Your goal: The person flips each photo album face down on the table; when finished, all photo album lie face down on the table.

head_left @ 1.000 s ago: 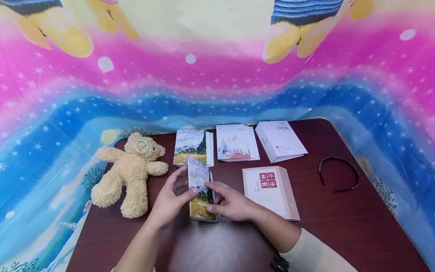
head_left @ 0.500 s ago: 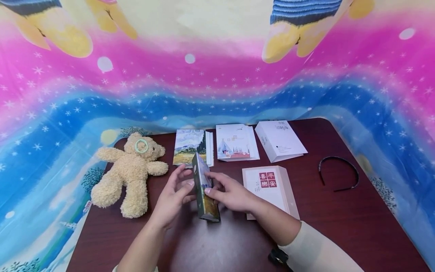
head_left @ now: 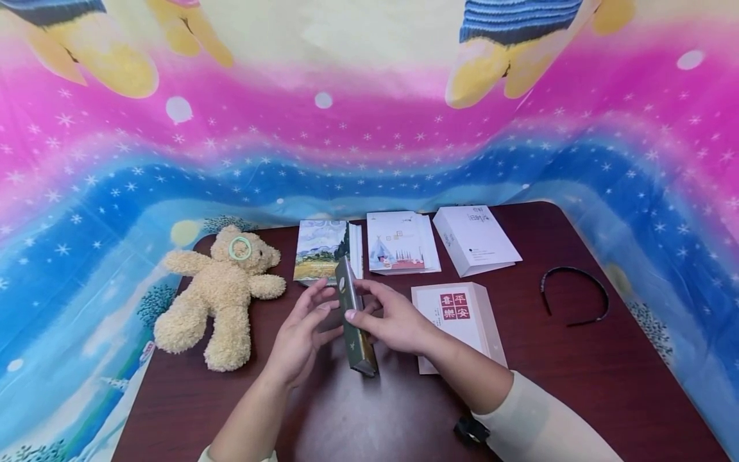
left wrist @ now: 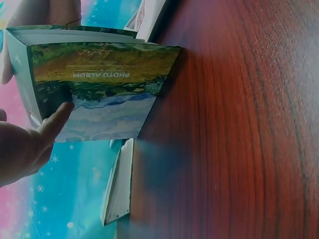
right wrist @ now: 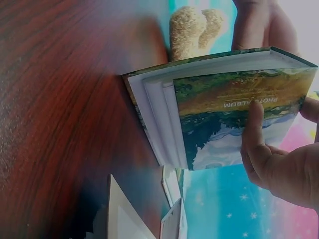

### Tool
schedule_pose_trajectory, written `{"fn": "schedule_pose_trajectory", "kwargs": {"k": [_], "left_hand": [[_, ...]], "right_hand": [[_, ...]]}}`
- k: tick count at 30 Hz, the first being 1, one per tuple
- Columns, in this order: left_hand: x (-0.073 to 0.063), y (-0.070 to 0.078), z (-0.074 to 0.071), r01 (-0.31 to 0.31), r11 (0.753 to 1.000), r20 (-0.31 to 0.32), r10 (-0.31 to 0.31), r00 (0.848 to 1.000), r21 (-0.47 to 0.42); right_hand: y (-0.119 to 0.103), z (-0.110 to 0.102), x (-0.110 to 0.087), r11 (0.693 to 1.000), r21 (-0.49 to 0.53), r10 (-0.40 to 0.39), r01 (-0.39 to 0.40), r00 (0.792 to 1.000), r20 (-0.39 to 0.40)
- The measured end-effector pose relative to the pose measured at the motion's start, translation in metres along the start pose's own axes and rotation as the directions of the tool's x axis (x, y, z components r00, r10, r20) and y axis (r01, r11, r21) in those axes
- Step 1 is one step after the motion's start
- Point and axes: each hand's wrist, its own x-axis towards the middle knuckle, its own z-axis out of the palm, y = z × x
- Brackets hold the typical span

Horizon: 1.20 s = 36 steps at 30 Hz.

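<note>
A photo album (head_left: 359, 353) with a painted landscape cover stands on edge between both hands, dark green spine upward. Its lower edges are right at the table (head_left: 369, 427), and its covers are slightly parted in the right wrist view. My right hand (head_left: 401, 321) holds it from the right, thumb at the spine and a finger bent against the cover. From the left, my left hand (head_left: 297, 337) touches the other cover with a fingertip, its thumb off the spine. A matching painted album (head_left: 320, 250) lies just behind.
A teddy bear (head_left: 222, 295) lies at the left. White books, one with a tent drawing (head_left: 398, 240) and one wedge-shaped (head_left: 482, 240), lie at the back. A pinkish book with red squares (head_left: 456, 327) is right of the hands. A black headband (head_left: 603, 289) lies far right.
The album has turned from showing its front cover to showing its spine, and shifted slightly right. My left thumb has come off the cover; my right thumb has moved up to the spine.
</note>
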Motion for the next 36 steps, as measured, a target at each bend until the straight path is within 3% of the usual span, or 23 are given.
{"fn": "schedule_pose_trajectory", "kwargs": {"k": [7, 13, 20, 25, 36], "left_hand": [[0.006, -0.006, 0.001, 0.021, 0.997, 0.051, -0.017, 0.999, -0.076], [0.011, -0.014, 0.002, 0.057, 0.996, 0.09, -0.051, 0.995, -0.065], [0.017, -0.022, 0.003, 0.083, 0.995, 0.091, -0.078, 0.993, -0.061], [0.023, -0.03, 0.004, 0.125, 0.992, 0.096, -0.123, 0.988, -0.012], [0.029, -0.048, 0.001, 0.195, 0.969, 0.114, -0.213, 0.97, 0.15]], "right_hand": [[0.0, -0.003, -0.003, 0.999, 0.027, -0.027, 0.029, 0.997, -0.078], [0.006, -0.007, -0.005, 0.997, 0.022, -0.068, 0.071, 0.991, -0.113], [0.008, -0.014, -0.008, 0.997, -0.005, -0.074, 0.074, 0.988, -0.134], [0.01, -0.019, -0.011, 0.997, -0.027, -0.073, 0.069, 0.984, -0.162], [0.017, -0.026, -0.017, 0.999, 0.047, -0.013, 0.023, 0.978, -0.208]]}}
